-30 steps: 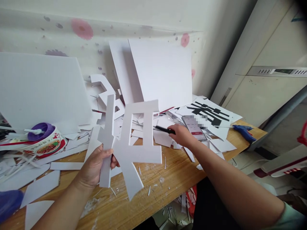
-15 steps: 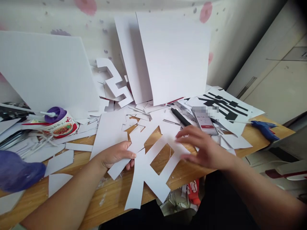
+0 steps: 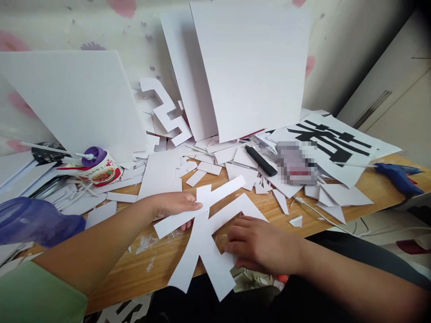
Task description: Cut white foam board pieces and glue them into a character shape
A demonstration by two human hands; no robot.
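- Two hands of mine are at one white cutout (image 3: 201,237): the left hand (image 3: 177,204) holds it, with the thumb on top and the other fingers below.
- My right hand (image 3: 259,244) has its fingers bent, near together, over the right part, by the opening. Whether they pinch it, I cannot tell.
- I judge that the step in hand is positioning or adjusting the cutout. Moving it calls for a firm left hold and gentle right fingers, because the narrow parts could bend.
- The cutout is in front of me, at the near edge of the wooden table (image 3: 161,264). Its two spread legs point toward my body and pass this edge in my view. Its long bar slants from near left to far right; the whole piece's long axis I cannot tell, as my right hand covers some part.
- Beyond are white scraps (image 3: 208,167) and a black tool (image 3: 261,160); to the right, a blue glue gun (image 3: 399,177).
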